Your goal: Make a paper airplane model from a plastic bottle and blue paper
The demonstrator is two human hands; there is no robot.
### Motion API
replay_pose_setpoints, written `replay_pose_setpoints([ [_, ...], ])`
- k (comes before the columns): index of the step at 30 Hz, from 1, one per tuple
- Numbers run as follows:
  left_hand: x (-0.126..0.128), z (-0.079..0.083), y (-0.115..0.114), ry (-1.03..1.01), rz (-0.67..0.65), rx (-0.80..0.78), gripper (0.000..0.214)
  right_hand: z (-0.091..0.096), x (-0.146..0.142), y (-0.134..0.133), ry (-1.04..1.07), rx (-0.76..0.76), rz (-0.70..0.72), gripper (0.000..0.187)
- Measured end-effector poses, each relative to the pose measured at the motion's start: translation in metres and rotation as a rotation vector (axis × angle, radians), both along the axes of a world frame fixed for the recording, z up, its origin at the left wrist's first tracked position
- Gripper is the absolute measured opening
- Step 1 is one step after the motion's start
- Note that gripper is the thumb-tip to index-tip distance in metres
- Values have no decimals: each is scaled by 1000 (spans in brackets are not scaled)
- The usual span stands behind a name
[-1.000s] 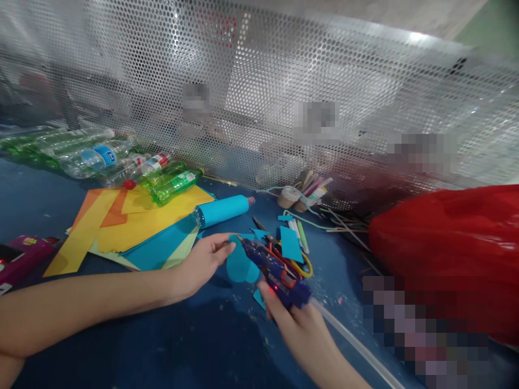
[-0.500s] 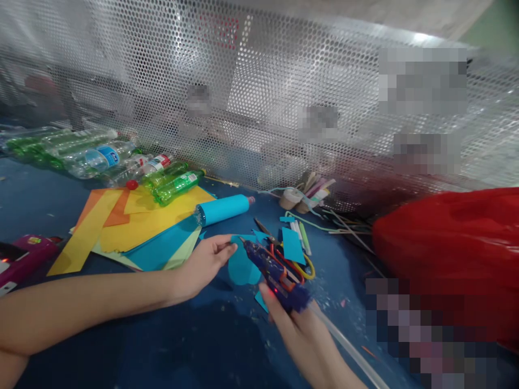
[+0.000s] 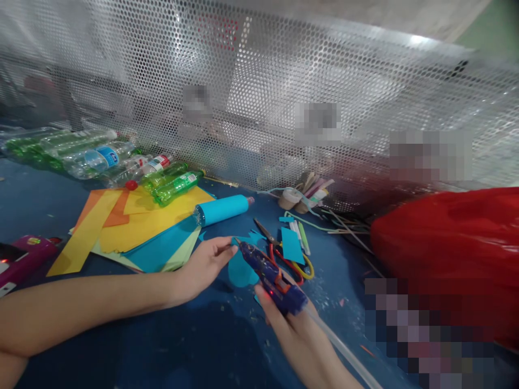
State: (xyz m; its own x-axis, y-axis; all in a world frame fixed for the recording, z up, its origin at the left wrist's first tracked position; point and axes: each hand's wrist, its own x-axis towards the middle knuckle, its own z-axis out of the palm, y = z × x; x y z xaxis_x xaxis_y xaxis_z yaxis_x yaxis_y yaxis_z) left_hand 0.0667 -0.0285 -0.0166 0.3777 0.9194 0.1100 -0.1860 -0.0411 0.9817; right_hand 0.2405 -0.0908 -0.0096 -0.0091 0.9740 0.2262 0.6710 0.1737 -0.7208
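Note:
My right hand [image 3: 302,335] grips a blue glue gun [image 3: 270,278] with a clear glue stick [image 3: 344,351] trailing from its back; a red light glows on its side. The nozzle points at a turquoise paper cut-out [image 3: 239,270] lying on the blue table [image 3: 194,346]. My left hand [image 3: 200,265] rests on the table and pinches the cut-out's upper left edge with its fingertips. Behind the gun lie red and yellow scissors [image 3: 290,259] and a turquoise paper scrap [image 3: 291,244].
Sheets of yellow, orange and turquoise paper [image 3: 138,227] lie at the left, with a paper-wrapped bottle [image 3: 223,209] and several plastic bottles [image 3: 101,159] behind. A red bag [image 3: 446,254] fills the right. A perforated metal screen [image 3: 263,97] walls the back. A pink object [image 3: 24,256] sits far left.
The glue gun's nozzle has shifted slightly left and down, closer to the cut-out by my left fingertips. My left hand has barely moved.

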Motion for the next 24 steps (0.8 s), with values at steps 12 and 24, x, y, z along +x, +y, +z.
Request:
replay_pose_setpoints([
  [12,0,-3,1,-11,0,19,34,8,-8,-2,8,30,-9,21],
  [24,1,-6,3,-84,-7,-64,24,1,4,4,-19,0,-113,43],
])
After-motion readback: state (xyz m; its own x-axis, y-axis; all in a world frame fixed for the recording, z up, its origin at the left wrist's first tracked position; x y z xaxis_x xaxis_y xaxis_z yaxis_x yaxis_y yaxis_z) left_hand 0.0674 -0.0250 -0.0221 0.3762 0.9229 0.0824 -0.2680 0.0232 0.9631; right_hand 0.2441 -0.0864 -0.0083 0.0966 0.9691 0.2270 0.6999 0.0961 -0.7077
